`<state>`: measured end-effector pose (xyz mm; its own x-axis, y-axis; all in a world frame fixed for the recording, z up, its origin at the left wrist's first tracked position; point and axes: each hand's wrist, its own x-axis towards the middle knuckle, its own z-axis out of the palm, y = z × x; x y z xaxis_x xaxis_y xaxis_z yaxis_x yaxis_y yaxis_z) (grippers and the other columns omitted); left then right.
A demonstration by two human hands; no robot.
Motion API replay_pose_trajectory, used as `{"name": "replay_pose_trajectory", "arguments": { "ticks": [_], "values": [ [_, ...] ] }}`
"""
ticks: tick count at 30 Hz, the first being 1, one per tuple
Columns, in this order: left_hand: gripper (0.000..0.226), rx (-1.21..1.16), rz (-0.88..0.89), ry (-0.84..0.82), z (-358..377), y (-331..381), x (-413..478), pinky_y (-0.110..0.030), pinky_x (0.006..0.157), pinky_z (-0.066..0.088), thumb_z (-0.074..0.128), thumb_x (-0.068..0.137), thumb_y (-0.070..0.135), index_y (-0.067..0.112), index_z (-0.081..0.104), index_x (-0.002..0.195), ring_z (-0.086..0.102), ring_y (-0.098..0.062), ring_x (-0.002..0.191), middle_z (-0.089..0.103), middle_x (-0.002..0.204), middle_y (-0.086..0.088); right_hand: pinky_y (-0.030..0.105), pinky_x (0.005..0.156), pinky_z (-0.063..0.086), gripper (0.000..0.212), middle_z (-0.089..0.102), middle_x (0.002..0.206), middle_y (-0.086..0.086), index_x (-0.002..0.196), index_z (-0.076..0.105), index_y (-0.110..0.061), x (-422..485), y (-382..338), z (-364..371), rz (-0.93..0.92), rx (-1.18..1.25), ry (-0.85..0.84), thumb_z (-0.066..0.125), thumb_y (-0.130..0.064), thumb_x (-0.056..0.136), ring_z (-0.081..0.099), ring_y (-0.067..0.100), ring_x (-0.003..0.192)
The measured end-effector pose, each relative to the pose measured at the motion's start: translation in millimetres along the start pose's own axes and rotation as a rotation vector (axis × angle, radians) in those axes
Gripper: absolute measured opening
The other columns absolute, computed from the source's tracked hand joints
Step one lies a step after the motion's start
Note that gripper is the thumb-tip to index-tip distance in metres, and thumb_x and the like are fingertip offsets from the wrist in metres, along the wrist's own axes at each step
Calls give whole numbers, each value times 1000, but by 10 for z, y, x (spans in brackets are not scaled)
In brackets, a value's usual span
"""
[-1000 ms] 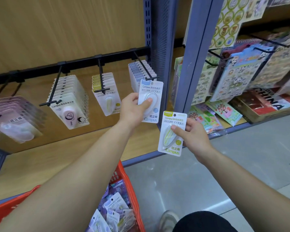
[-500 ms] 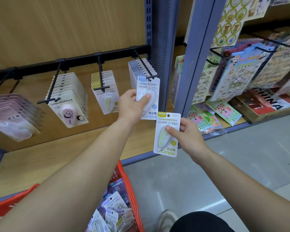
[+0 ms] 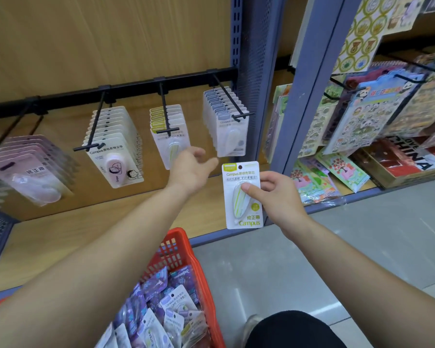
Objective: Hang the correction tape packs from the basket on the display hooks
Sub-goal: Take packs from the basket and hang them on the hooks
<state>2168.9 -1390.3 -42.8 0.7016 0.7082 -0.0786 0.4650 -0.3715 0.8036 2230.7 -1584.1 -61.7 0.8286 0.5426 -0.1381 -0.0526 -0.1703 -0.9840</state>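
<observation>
A green pack (image 3: 239, 204) is held at centre frame, pinched in the right hand (image 3: 279, 197) with the thumb laid across its blister. It is kept upright, face to the camera and punched hole uppermost, presumably so that the hole can be met by a hook tip. The matching green row (image 3: 167, 131) is hung on the hook (image 3: 165, 114) just up and left of it, and that is judged the likely target.

The left hand (image 3: 190, 170) is seen empty in front of that row, fingers loose and slightly spread. It may be placed there to steady the row.

More packs are heaped in the red basket (image 3: 178, 249) at lower centre, so much of the task is left. Other full rows are carried along the black rail (image 3: 111, 90). A wooden shelf board (image 3: 60, 229) lies beneath, grey floor (image 3: 362, 247) at lower right, and sticker sheets (image 3: 362, 114) are displayed at upper right.
</observation>
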Motion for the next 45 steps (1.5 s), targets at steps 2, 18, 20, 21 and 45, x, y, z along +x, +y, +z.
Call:
{"name": "replay_pose_trajectory", "arguments": {
  "ticks": [2,18,20,21,45],
  "values": [
    [41,163,71,-52,-348,-267,-276,-28,102,47,73,93,32,17,64,130,65,-17,114,68,125,1,46,88,61,14,80,92,-6,103,71,-19,36,-82,177,-27,-8,-36,77,-18,91,77,13,87],
    [21,381,149,-31,-1810,-1165,-885,-28,88,50,70,92,35,29,69,112,65,-1,98,70,110,14,21,78,57,22,77,107,-4,122,67,-16,362,-465,1408,-207,29,-54,64,-13,100,74,8,98],
    [23,373,160,-38,-1803,-1175,-872,-28,89,50,70,92,34,26,70,114,65,-3,99,69,111,13,28,81,59,29,78,106,-1,129,62,-16,351,-461,1425,-191,57,-26,65,-16,100,75,13,98],
    [24,369,157,-42,-1806,-1185,-867,-28,89,50,70,92,33,26,70,115,65,-3,99,69,111,13,31,82,59,34,79,104,0,132,58,-17,344,-456,1431,-176,68,-6,66,-18,100,75,15,97],
    [38,481,-7,-162,-2006,-1600,-1379,-26,92,47,67,96,37,20,64,130,64,-16,110,67,126,2,41,94,52,40,67,108,-2,102,61,-21,-257,-614,1735,-15,-1056,-465,69,-58,88,63,24,108]
  ]
}}
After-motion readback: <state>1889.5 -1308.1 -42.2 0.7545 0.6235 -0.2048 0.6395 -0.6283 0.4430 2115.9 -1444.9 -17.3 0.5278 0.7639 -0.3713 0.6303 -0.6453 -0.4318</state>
